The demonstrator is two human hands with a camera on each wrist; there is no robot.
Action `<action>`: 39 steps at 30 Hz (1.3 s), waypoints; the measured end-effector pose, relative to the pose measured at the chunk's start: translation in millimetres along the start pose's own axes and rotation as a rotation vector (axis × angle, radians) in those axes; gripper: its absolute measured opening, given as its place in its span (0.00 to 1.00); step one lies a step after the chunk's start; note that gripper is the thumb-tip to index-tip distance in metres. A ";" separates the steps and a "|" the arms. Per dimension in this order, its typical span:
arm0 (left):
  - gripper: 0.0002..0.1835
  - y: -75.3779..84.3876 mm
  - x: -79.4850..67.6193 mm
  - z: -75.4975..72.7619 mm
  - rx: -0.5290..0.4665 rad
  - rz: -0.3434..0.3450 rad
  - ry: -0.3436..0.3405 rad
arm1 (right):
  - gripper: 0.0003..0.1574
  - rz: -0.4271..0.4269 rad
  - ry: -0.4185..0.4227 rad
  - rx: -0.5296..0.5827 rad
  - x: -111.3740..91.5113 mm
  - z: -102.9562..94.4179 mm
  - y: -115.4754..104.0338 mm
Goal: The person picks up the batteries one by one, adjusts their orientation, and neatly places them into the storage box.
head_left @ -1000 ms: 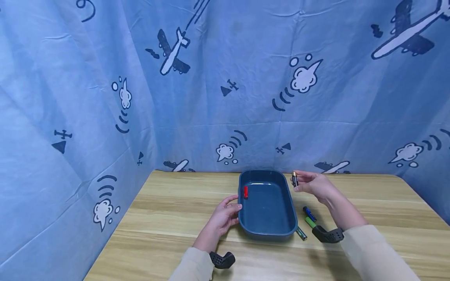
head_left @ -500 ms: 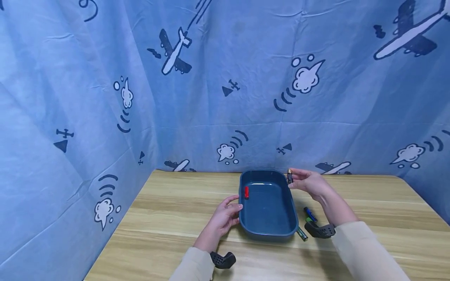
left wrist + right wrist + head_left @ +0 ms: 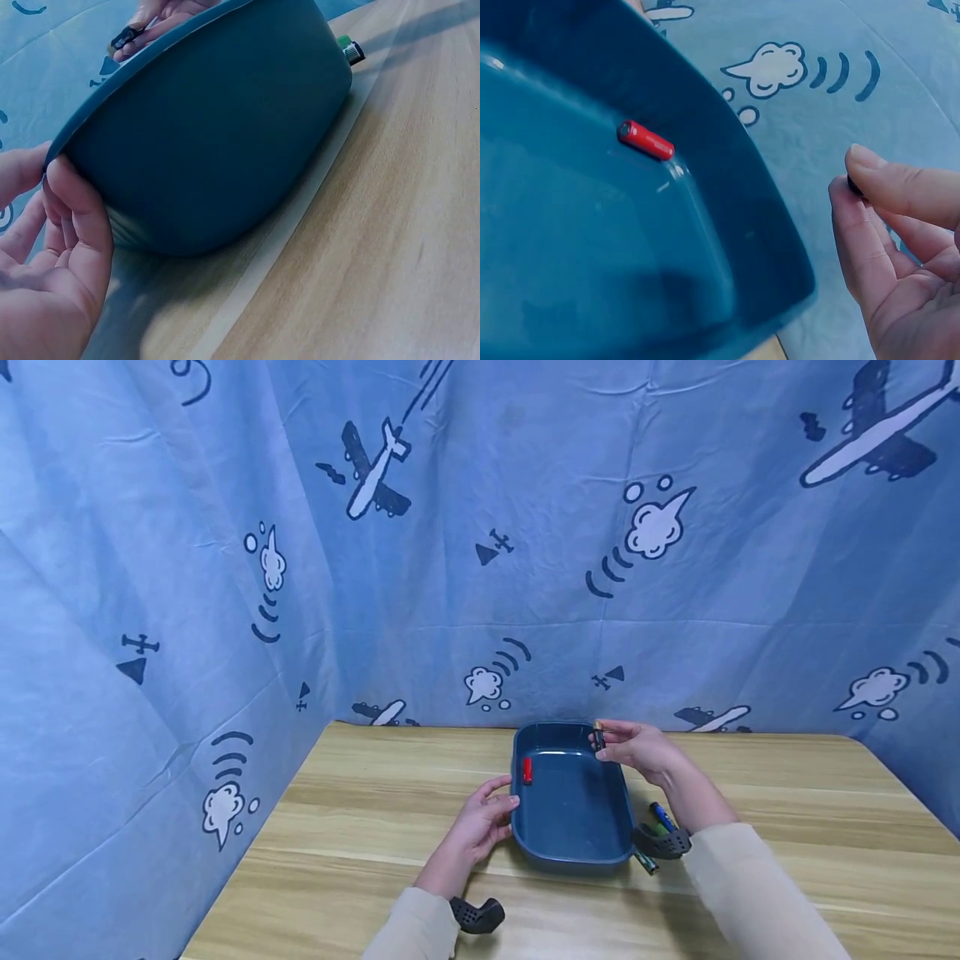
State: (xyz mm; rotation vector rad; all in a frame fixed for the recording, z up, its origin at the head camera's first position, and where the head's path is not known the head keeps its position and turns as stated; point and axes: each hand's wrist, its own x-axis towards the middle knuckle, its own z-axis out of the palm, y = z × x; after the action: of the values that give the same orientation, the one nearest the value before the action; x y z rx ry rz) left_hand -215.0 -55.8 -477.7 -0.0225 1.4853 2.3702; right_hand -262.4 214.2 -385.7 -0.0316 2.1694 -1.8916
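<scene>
A dark blue plastic tub [image 3: 577, 862] stands on the wooden table, with one red battery [image 3: 527, 771] lying inside near its left wall. My left hand [image 3: 480, 822] pinches the tub's left rim between thumb and fingers, as the left wrist view shows close up. Over the tub's far right corner, my right hand [image 3: 641, 752] holds a black battery with a copper-coloured end [image 3: 599, 737], roughly upright between thumb and fingertips. In the right wrist view only a small dark bit of that battery shows between the fingers.
Right of the tub lie a blue battery [image 3: 663, 817] and a green-and-dark battery [image 3: 645, 862]; the black right wrist mount [image 3: 662, 842] partly covers this area. A blue curtain [image 3: 420, 568] with aeroplane prints hangs behind the wooden table [image 3: 360, 827] and along its left side.
My right hand has moved left with the black battery, from beside the tub to over its far right corner. The left hand keeps its hold on the rim.
</scene>
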 end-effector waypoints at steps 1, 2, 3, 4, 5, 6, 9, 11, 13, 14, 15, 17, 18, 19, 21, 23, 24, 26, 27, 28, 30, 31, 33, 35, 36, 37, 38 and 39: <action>0.26 -0.2 -0.1 -0.1 0.005 0.003 0.000 | 0.43 -0.002 -0.004 0.002 1.4 1.7 0.0; 0.26 -0.4 0.0 0.1 0.003 0.002 0.001 | 0.43 -0.004 -0.009 0.004 2.8 3.4 0.0; 0.25 -0.5 -0.3 0.2 0.006 0.006 0.000 | 0.43 -0.006 -0.013 0.007 4.2 5.1 0.0; 0.25 -0.6 -0.3 0.3 0.005 0.006 0.000 | 0.43 -0.008 -0.018 0.010 5.5 6.6 0.0; 0.25 -0.8 -0.2 0.4 0.005 0.009 0.000 | 0.43 -0.011 -0.023 0.017 6.8 8.2 0.1; 0.25 -1.0 -0.2 0.5 0.003 0.011 0.000 | 0.43 -0.013 -0.031 0.028 8.0 9.8 0.3; 0.25 -1.1 -0.4 0.9 0.001 0.014 0.001 | 0.43 -0.011 -0.030 0.044 11.4 14.5 0.9; 0.25 -0.9 -0.5 1.5 0.003 0.013 0.004 | 0.43 -0.001 -0.016 0.049 13.7 17.2 1.7; 0.25 -0.9 -0.5 1.9 0.008 0.015 0.007 | 0.43 0.010 0.000 0.044 16.5 19.8 3.0; 0.25 -0.8 -0.5 2.1 0.012 0.016 0.007 | 0.43 0.017 0.008 0.047 18.1 21.4 3.7; 0.25 -0.6 -0.9 2.1 0.013 0.018 0.008 | 0.43 0.023 0.020 0.057 19.6 23.2 4.2; 0.26 -0.3 -1.4 2.2 0.015 0.015 0.010 | 0.43 0.029 0.028 0.066 23.2 26.4 5.8; 0.26 -0.2 -1.6 2.2 0.016 0.015 0.011 | 0.42 0.030 0.033 0.065 24.7 28.1 6.5; 0.26 -0.1 -1.7 2.2 0.016 0.013 0.013 | 0.42 0.032 0.035 0.065 26.3 29.8 7.3; 0.26 -0.1 -1.9 2.1 0.020 0.013 0.012 | 0.42 0.040 0.039 0.064 29.1 33.0 8.7; 0.26 -0.1 -1.7 2.3 0.021 0.012 0.011 | 0.42 0.055 0.043 0.056 31.6 35.8 10.0; 0.26 -0.3 -1.6 2.3 0.025 0.015 0.009 | 0.42 0.060 0.043 0.049 32.6 37.1 10.5; 0.26 -0.4 -1.3 2.4 0.025 0.016 0.007 | 0.42 0.071 0.046 0.054 34.7 39.6 11.0; 0.26 -0.1 -1.1 2.5 0.020 0.013 0.008 | 0.42 0.074 0.049 0.058 35.7 40.9 11.2; 0.26 -0.1 -1.0 2.6 0.016 0.011 0.007 | 0.42 0.079 0.053 0.064 36.9 42.1 11.4; 0.25 -0.1 -0.7 2.5 0.009 0.005 0.008 | 0.43 0.084 0.054 0.076 39.1 44.7 12.0; 0.25 0.1 -0.6 2.5 0.004 0.000 0.009 | 0.43 0.093 0.060 0.086 40.3 46.2 12.3; 0.25 0.1 -0.5 2.3 0.002 -0.006 0.009 | 0.42 0.110 0.071 0.090 42.7 49.4 13.4; 0.25 -0.1 -0.4 2.1 0.004 -0.005 0.008 | 0.42 0.123 0.079 0.092 44.4 53.2 14.7; 0.25 -0.1 -0.5 2.0 0.006 -0.003 0.007 | 0.42 0.129 0.085 0.088 44.9 54.9 15.7; 0.25 -0.4 -0.5 1.9 0.010 0.002 0.003 | 0.41 0.138 0.090 0.083 45.6 56.5 16.8; 0.25 -0.6 -0.5 1.8 0.010 0.006 -0.001 | 0.42 0.143 0.090 0.077 46.1 58.0 18.0; 0.25 -0.9 -0.3 1.7 0.008 0.009 -0.006 | 0.41 0.152 0.099 0.077 46.9 59.4 19.4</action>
State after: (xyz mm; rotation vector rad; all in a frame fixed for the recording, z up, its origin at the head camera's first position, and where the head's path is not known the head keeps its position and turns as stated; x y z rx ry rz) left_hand -214.2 -54.0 -477.6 -0.0061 1.4952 2.3694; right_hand -292.1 150.7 -420.0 0.2390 2.0925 -1.9254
